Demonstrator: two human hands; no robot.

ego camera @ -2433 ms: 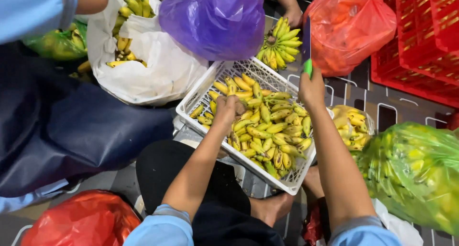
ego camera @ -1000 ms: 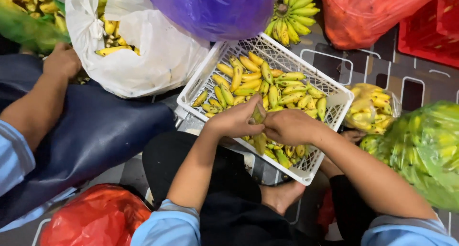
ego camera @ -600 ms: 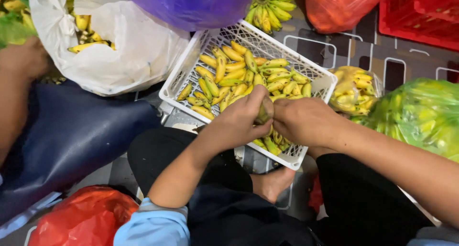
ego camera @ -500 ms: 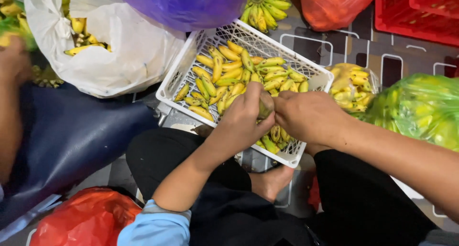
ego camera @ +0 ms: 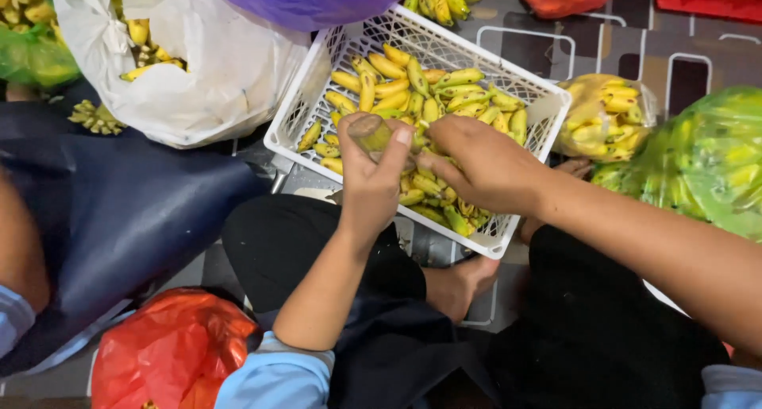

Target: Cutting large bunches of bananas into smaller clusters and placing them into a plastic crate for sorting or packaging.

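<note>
A white plastic bag (ego camera: pixel 198 67) of small bananas sits left; the left hand (ego camera: pixel 371 179), risen from the white slatted plastic basket (ego camera: pixel 305 107), now grips a pale peeled banana (ego camera: pixel 371 133) above it; the right hand (ego camera: pixel 484 167) pinches peel just beside, fingers curled; peeling looks underway.

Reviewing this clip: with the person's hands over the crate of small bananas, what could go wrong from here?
1. The left hand pinches a banana by its fingertips only; it could slip back into the white crate.
2. The crate sits tilted on the person's lap, its near corner over the knees, so it might tip and spill.
3. The right hand presses into the pile and may bruise fruit.
</note>
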